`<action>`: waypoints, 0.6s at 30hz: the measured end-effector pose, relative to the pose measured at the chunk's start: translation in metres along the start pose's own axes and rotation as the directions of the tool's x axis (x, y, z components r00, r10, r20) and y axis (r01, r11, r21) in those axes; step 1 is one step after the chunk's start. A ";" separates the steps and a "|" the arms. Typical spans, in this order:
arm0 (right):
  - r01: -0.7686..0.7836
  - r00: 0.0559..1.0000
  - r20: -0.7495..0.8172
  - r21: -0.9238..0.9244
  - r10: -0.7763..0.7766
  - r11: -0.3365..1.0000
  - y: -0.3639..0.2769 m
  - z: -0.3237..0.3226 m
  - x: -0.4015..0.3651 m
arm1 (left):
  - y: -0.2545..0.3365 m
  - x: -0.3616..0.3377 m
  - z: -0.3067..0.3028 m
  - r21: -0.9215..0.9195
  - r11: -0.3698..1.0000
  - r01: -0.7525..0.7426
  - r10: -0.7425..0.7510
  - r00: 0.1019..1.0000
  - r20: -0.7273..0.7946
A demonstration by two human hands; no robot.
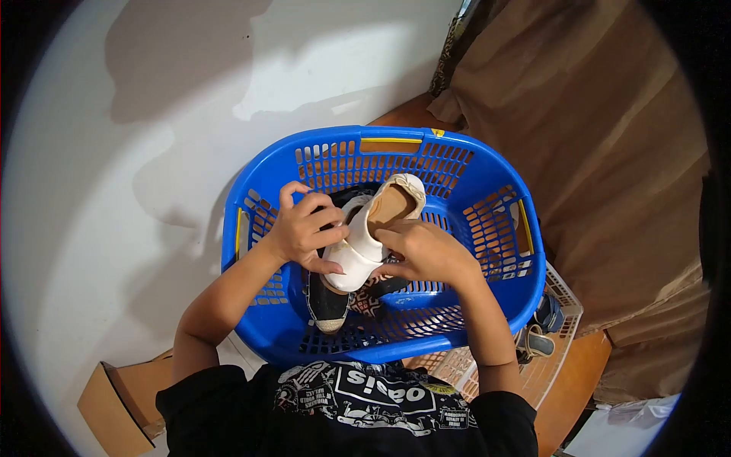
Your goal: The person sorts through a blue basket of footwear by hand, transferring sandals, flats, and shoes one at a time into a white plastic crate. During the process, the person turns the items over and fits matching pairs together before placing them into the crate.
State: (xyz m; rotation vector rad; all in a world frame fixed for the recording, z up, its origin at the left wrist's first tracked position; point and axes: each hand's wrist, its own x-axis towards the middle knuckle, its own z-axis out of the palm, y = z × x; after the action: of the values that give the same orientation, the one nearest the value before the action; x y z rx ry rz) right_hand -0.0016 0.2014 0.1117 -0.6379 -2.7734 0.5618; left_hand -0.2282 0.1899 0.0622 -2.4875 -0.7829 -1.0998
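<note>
A pair of white shoes [354, 255] is held over a blue plastic basket [381, 352], one shoe overlapping the other. My left hand [308, 228] is at the left side of the shoes, its thumb near the toe and its fingers bent over the upper. My right hand [422, 247] grips the upper shoe from the right, its fingertips at the opening and its thumb below. Beneath them in the basket lie a black shoe [328, 303] with a woven, light toe edge and a patterned item [367, 302], partly covered.
A pale plastic crate [565, 305] with sandals [539, 343] stands at the lower right, partly under the basket. An open cardboard box [126, 404] is at the lower left. A white wall [91, 228] rises on the left, a brown curtain [594, 152] on the right.
</note>
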 end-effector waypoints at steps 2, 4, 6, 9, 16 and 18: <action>0.020 1.000 -0.016 -0.003 -0.020 1.000 -0.001 -0.003 -0.001 | -0.001 0.005 0.000 0.042 0.999 0.019 -0.018 0.999 -0.043; 0.015 0.996 0.092 -0.042 -0.011 0.999 -0.004 -0.001 -0.001 | -0.007 0.010 0.001 -0.032 0.949 0.314 -0.316 0.946 -0.070; 0.014 0.994 0.108 -0.044 -0.009 0.999 -0.008 0.001 0.002 | -0.011 0.004 -0.001 -0.145 0.823 0.549 -0.530 0.835 0.150; 0.022 0.995 0.102 -0.051 -0.017 0.998 -0.009 0.002 0.002 | -0.018 -0.003 0.005 -0.040 0.244 0.969 -0.662 0.197 0.723; 0.086 0.994 0.078 -0.167 -0.074 0.982 -0.007 0.011 0.002 | -0.015 -0.012 0.031 0.020 -0.241 0.970 -0.283 -0.090 0.955; 0.082 0.994 0.092 -0.188 -0.066 0.979 -0.009 0.010 0.002 | -0.012 -0.012 0.039 -0.005 -0.278 0.961 -0.199 -0.053 0.979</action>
State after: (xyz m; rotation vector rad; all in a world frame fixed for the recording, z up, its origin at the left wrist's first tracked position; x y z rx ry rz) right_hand -0.0099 0.1916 0.1074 -0.5583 -2.9422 0.3149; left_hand -0.2194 0.2140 0.0289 -3.0626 -3.5345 -0.5734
